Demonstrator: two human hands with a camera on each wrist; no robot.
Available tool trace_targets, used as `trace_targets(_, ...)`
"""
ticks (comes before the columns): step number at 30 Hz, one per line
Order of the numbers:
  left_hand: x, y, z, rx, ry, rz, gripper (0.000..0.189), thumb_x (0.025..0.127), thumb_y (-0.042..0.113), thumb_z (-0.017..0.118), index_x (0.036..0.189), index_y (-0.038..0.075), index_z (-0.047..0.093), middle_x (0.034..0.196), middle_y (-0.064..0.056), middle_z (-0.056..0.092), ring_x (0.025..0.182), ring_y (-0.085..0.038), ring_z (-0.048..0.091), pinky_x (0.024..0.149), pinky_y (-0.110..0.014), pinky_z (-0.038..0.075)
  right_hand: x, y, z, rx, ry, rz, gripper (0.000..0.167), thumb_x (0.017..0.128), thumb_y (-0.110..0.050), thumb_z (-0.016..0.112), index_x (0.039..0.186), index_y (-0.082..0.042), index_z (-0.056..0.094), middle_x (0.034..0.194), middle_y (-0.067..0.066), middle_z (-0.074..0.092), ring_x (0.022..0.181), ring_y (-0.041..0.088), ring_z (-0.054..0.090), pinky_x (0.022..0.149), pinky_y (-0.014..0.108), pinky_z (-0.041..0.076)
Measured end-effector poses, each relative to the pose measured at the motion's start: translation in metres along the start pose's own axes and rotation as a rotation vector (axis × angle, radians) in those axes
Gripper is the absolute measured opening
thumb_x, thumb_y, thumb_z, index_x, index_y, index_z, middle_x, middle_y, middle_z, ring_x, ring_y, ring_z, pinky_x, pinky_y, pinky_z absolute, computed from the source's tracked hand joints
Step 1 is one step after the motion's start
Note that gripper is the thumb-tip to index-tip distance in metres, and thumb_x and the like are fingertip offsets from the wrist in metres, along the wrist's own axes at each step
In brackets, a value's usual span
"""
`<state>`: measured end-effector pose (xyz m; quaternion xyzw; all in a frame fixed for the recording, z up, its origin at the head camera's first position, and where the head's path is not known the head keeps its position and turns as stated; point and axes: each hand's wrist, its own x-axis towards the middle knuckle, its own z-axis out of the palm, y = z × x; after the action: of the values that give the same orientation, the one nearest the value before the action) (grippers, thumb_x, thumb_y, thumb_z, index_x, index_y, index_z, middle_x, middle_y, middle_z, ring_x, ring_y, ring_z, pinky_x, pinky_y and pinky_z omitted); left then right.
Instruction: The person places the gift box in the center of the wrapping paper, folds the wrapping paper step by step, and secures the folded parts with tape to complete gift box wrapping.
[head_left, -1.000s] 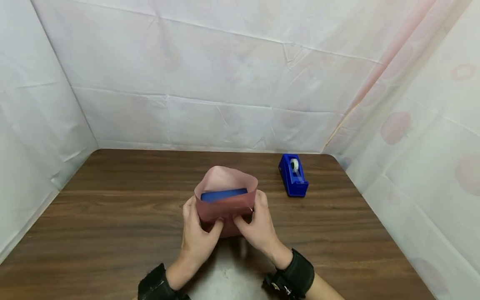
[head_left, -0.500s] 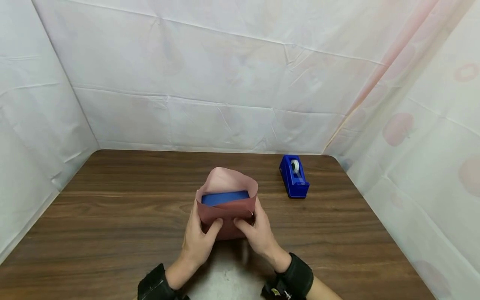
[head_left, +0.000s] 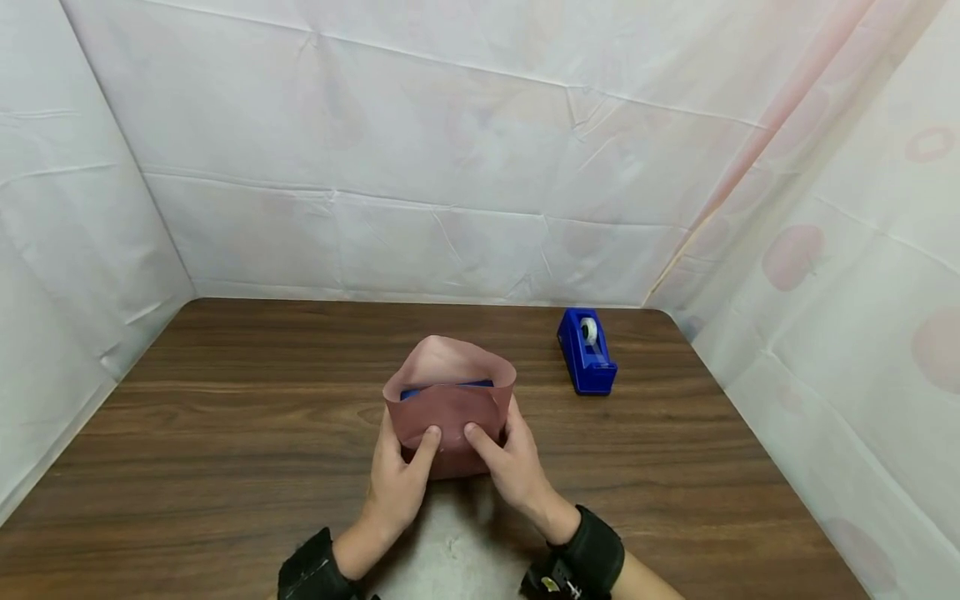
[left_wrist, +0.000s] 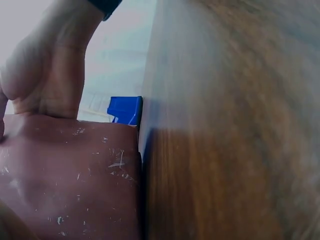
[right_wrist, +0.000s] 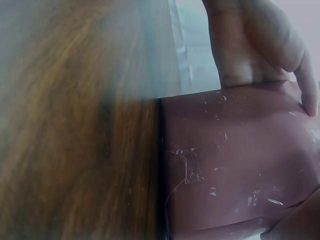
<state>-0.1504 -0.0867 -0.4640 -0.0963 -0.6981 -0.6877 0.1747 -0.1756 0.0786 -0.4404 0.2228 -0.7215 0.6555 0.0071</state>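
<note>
Two hands (head_left: 397,479) (head_left: 519,477) gripping one pouch (head_left: 450,410), one tape dispenser (head_left: 587,354)

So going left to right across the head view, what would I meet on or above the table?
Left grip, pink pouch, right grip, blue tape dispenser.

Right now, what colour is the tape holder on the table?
The tape holder is bright blue; the head view shows it best.

My left hand (head_left: 396,483) and right hand (head_left: 519,473) grip from opposite sides, thumbs (head_left: 427,447) slanting inward with tips near but apart, my wrists (head_left: 358,547) well separated and forearms (head_left: 647,577) angled outward.
</note>
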Motion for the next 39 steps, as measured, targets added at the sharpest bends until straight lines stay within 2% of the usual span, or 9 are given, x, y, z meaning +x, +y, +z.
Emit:
trace_targets(9, 0.0, -0.002, 0.001, -0.014, 0.033, -0.029, 0.061, 0.093, 0.01, 0.061, 0.146, 0.018, 0.032, 0.126, -0.003, 0.049, 0.107, -0.013, 0.054, 0.086, -0.023, 0.047, -0.001, -0.001, 0.003, -0.036, 0.038, 0.07, 0.05, 0.09, -0.015, 0.067, 0.134, -0.017, 0.042, 0.119, 0.009, 0.06, 0.103, 0.016, 0.063, 0.083, 0.03, 0.053)
trace_targets(12, 0.0, -0.003, 0.001, -0.014, 0.061, -0.053, 0.066, 0.09, 0.009, 0.066, 0.146, 0.017, 0.032, 0.127, -0.005, 0.049, 0.104, -0.013, 0.056, 0.083, -0.023, 0.049, -0.001, -0.002, 0.004, -0.032, 0.055, 0.081, 0.05, 0.089, -0.015, 0.068, 0.132, -0.018, 0.044, 0.118, 0.007, 0.061, 0.103, 0.016, 0.063, 0.083, 0.03, 0.053)
trace_targets(18, 0.002, 0.001, -0.001, 0.029, 0.125, -0.105, 0.067, 0.08, 0.008, 0.075, 0.137, 0.012, 0.041, 0.121, -0.002, 0.05, 0.099, -0.01, 0.053, 0.079, -0.021, 0.047, -0.001, -0.004, 0.007, -0.069, 0.086, 0.092, 0.046, 0.088, -0.017, 0.07, 0.129, -0.018, 0.047, 0.116, 0.006, 0.062, 0.101, 0.016, 0.063, 0.084, 0.029, 0.052)
trace_targets(22, 0.005, 0.004, 0.0, -0.04, 0.072, -0.088, 0.066, 0.083, 0.006, 0.072, 0.139, 0.017, 0.039, 0.12, 0.0, 0.056, 0.101, -0.011, 0.059, 0.082, -0.023, 0.05, -0.002, -0.005, 0.008, -0.108, 0.129, 0.127, 0.039, 0.089, -0.021, 0.068, 0.124, -0.019, 0.051, 0.112, 0.006, 0.062, 0.097, 0.016, 0.062, 0.082, 0.028, 0.051)
trace_targets(26, 0.007, 0.006, 0.002, -0.106, -0.002, -0.06, 0.069, 0.088, 0.006, 0.067, 0.145, 0.025, 0.034, 0.13, 0.001, 0.056, 0.109, -0.015, 0.061, 0.088, -0.027, 0.051, -0.002, -0.005, 0.009, -0.12, 0.161, 0.155, 0.037, 0.089, -0.022, 0.069, 0.122, -0.021, 0.053, 0.11, 0.005, 0.063, 0.097, 0.016, 0.061, 0.082, 0.028, 0.05)
trace_targets(28, 0.007, 0.007, 0.002, -0.095, 0.017, -0.069, 0.068, 0.088, 0.005, 0.066, 0.144, 0.027, 0.035, 0.127, 0.003, 0.057, 0.108, -0.014, 0.06, 0.087, -0.025, 0.049, -0.002, -0.005, 0.01, -0.121, 0.167, 0.159, 0.037, 0.089, -0.022, 0.069, 0.122, -0.02, 0.053, 0.11, 0.005, 0.063, 0.097, 0.016, 0.06, 0.082, 0.028, 0.049)
trace_targets(30, 0.008, 0.008, 0.003, -0.11, -0.004, -0.077, 0.068, 0.089, 0.006, 0.064, 0.145, 0.03, 0.034, 0.131, 0.004, 0.056, 0.112, -0.016, 0.059, 0.089, -0.027, 0.05, -0.002, -0.006, 0.011, -0.115, 0.175, 0.164, 0.036, 0.088, -0.021, 0.069, 0.122, -0.02, 0.054, 0.109, 0.005, 0.064, 0.097, 0.016, 0.06, 0.082, 0.027, 0.049)
trace_targets(35, 0.006, 0.009, 0.003, -0.052, 0.043, -0.13, 0.06, 0.09, 0.01, 0.064, 0.141, 0.027, 0.038, 0.126, 0.003, 0.058, 0.107, -0.013, 0.059, 0.088, -0.024, 0.048, -0.002, -0.008, 0.013, -0.095, 0.202, 0.168, 0.036, 0.087, -0.018, 0.069, 0.12, -0.021, 0.055, 0.108, 0.004, 0.064, 0.095, 0.015, 0.061, 0.081, 0.027, 0.049)
trace_targets(39, 0.004, 0.01, 0.004, -0.049, 0.057, -0.138, 0.056, 0.091, 0.011, 0.063, 0.141, 0.025, 0.039, 0.127, 0.003, 0.057, 0.109, -0.013, 0.058, 0.09, -0.023, 0.046, -0.001, -0.008, 0.014, -0.087, 0.221, 0.161, 0.036, 0.087, -0.016, 0.068, 0.121, -0.019, 0.056, 0.107, 0.006, 0.065, 0.094, 0.016, 0.061, 0.081, 0.028, 0.05)
